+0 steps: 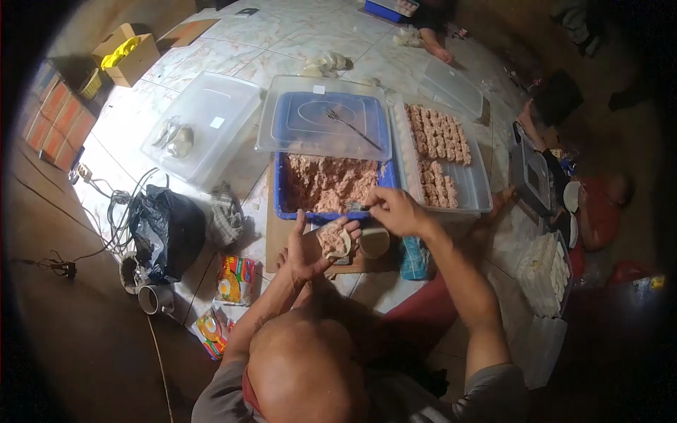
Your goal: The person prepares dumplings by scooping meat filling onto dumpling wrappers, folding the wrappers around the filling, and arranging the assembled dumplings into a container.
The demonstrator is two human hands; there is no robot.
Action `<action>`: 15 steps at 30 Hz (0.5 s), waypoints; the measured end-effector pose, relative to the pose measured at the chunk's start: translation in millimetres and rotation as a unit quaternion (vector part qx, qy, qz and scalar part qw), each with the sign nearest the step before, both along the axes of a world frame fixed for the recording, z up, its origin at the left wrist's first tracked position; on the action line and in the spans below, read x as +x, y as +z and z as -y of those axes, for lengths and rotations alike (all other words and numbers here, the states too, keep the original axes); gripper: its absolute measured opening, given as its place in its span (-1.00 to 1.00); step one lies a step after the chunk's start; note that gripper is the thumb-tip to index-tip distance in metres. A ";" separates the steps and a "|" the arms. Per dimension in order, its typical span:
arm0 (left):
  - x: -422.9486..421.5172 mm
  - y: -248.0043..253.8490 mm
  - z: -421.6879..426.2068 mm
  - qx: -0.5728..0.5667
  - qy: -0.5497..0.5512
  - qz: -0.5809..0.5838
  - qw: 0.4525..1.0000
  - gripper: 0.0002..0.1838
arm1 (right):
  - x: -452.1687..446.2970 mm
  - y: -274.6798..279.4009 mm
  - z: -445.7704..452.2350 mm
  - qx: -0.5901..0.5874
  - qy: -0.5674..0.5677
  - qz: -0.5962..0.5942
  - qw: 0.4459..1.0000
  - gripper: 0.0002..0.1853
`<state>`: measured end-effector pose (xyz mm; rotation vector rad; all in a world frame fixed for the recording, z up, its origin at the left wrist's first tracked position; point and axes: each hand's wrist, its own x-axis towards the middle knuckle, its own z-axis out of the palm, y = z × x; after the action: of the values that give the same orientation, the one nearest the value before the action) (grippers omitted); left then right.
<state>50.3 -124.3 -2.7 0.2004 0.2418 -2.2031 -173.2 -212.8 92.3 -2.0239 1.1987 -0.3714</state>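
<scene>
On the fingers of my left hand (305, 252), palm up, rests a round dumpling wrapper (343, 247) with pink minced filling (331, 238) spread on it. My right hand (400, 211) pinches a metal utensil (357, 206) at the front edge of the blue tub (280, 190); whether it is a fork or a spoon is unclear. Minced filling (328, 176) fills the tub, hollowed toward the middle. A clear lid (282, 141) lies across its far half, with a fork (352, 128) on top. Just below my right hand sits a pale stack of round wrappers (375, 243).
Rows of filled dumplings (437, 134) stand in a clear container (462, 201) at the right. A blue packet (415, 257), noodle packets (236, 278), a black plastic bag (166, 229) and a mug (154, 299) lie around. Another person's hand (441, 53) shows at the far side.
</scene>
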 end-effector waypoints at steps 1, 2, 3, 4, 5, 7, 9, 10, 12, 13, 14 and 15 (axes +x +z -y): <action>-0.9 4.8 4.2 -0.009 0.016 -0.009 1.000 0.06 | 5.0 -0.1 -21.3 -0.034 -0.021 0.056 0.998 -0.79; -1.6 9.7 9.3 -0.024 0.028 -0.002 0.999 0.09 | 10.3 -6.6 -40.9 -0.110 -0.014 0.031 0.993 -0.76; -4.0 17.9 13.4 -0.025 0.027 0.001 0.999 0.09 | 14.7 -15.9 -60.9 -0.186 -0.009 0.005 0.982 -0.72; -6.7 28.8 17.1 -0.030 0.047 -0.015 0.998 0.10 | 13.9 -42.9 -77.5 -0.253 0.004 -0.010 0.967 -0.68; -8.1 38.6 19.3 -0.036 0.067 -0.030 0.997 0.10 | 15.5 -45.0 -94.2 -0.338 -0.007 -0.070 0.938 -0.66; -5.7 36.9 23.6 0.007 0.069 -0.021 0.997 0.09 | 9.7 -38.3 -103.8 -0.362 -0.028 -0.051 0.930 -0.66; -0.1 19.8 24.2 0.012 0.128 -0.052 0.990 0.06 | 1.0 -23.3 -106.3 -0.320 -0.055 -0.004 0.946 -0.74; -3.7 20.6 22.9 0.044 0.147 0.003 0.988 0.04 | -1.7 -17.8 -108.7 -0.266 -0.076 0.036 0.960 -0.80; -11.8 19.4 16.0 -0.015 0.090 0.027 0.995 0.03 | 1.3 -12.2 -104.2 -0.244 -0.057 0.073 0.965 -0.80; -16.3 20.7 13.9 -0.078 0.038 0.046 0.995 0.02 | 1.0 -9.6 -100.3 -0.226 -0.031 0.108 0.968 -0.80; -19.9 21.9 10.3 -0.071 0.011 0.052 0.996 -0.01 | -4.5 -16.2 -97.1 -0.198 0.014 0.018 0.980 -0.81; -20.9 19.7 5.5 -0.072 0.007 0.054 0.996 -0.01 | -9.7 -15.9 -98.7 -0.199 0.010 0.019 0.980 -0.81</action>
<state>29.4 -129.8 17.0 0.2352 0.0242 -2.1774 -182.9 -114.0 76.5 -2.3524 1.1474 -0.6816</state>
